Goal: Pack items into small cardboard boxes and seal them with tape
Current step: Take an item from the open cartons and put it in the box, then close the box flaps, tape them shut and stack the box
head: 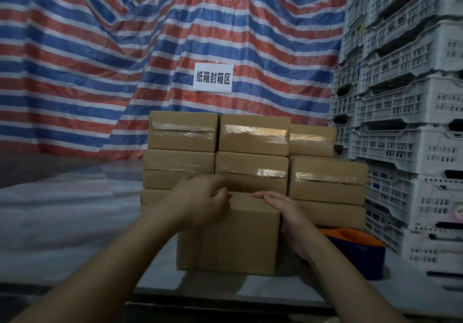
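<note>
Cardboard box (233, 237) looks stiff and light; left hand (200, 202) curls over its top, right hand (288, 220) lies flat along its side.

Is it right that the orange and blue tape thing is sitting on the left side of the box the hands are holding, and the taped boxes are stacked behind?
Not quite. The head view shows the orange and blue tape dispenser on the right side of the box, just past the right hand. The left hand touches the box's top far edge. The taped boxes are indeed stacked behind.
</note>
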